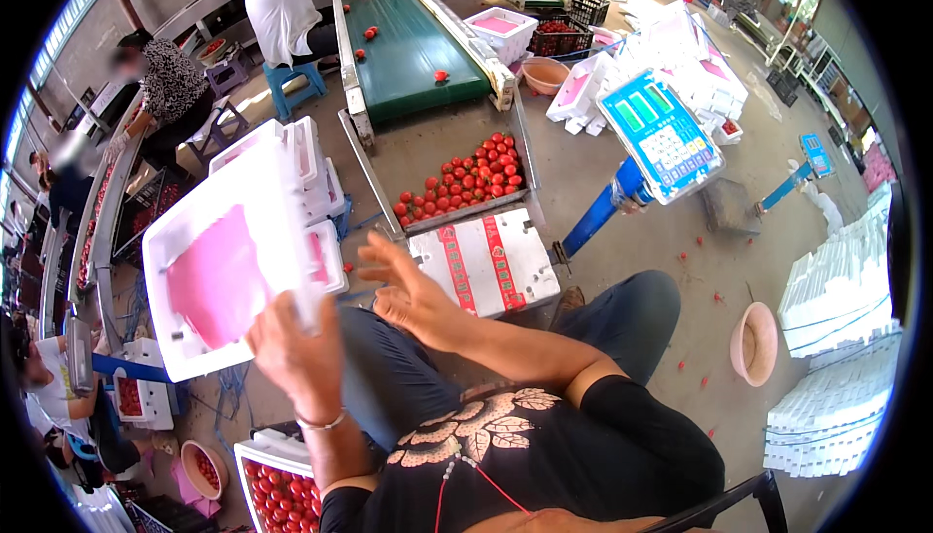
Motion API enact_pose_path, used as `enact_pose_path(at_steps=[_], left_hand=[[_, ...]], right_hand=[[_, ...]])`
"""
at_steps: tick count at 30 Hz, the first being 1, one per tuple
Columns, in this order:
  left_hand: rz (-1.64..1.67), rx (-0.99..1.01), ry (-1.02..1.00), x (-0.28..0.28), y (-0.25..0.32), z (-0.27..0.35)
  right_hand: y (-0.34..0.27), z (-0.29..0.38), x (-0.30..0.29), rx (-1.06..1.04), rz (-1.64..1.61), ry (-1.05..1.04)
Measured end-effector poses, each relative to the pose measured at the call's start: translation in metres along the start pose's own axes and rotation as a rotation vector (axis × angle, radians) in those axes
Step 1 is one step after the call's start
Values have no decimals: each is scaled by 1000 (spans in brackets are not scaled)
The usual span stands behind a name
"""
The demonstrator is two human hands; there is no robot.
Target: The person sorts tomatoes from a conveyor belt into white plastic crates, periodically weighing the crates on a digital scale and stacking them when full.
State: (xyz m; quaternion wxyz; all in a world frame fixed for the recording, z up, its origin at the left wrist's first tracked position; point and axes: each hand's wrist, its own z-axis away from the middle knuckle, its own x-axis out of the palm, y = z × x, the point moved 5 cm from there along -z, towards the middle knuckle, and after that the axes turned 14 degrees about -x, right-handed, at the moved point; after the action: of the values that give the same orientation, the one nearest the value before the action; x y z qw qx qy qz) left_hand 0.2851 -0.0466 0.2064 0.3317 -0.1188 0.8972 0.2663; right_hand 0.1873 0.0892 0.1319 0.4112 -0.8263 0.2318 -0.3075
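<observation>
My left hand (295,351) grips the near edge of a white foam box (164,263), which is tilted and blurred at its near side. Inside that box lies a pink liner sheet (219,278). With its fingers apart, my right hand (419,300) is in the air to the right of the box and holds nothing. Just beyond the right hand is a white foam box (474,263) with red printed tape. Red cherry tomatoes (474,172) are heaped in the metal chute tray (408,150) behind it.
A green conveyor belt (408,45) feeds the tray. A blue scale display (660,136) stands on a post at right. More foam boxes (310,168) are stacked at left, and a tomato-filled box (280,496) sits beside my left leg. Several people work at left.
</observation>
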Motion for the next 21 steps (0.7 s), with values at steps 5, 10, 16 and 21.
enact_pose_path(at_steps=[5,10,16,21], left_hand=[[192,297,-378,14,111,75],[542,494,-601,10,137,117],[496,4,-300,39,43,93],[631,-805,-1156,162,-43,186]], right_hand=[[-31,26,-57,-59,305,208],[-49,111,-157,113,411,374],[-92,223,-272,357,228,602],[-43,243,-267,524,90,504]])
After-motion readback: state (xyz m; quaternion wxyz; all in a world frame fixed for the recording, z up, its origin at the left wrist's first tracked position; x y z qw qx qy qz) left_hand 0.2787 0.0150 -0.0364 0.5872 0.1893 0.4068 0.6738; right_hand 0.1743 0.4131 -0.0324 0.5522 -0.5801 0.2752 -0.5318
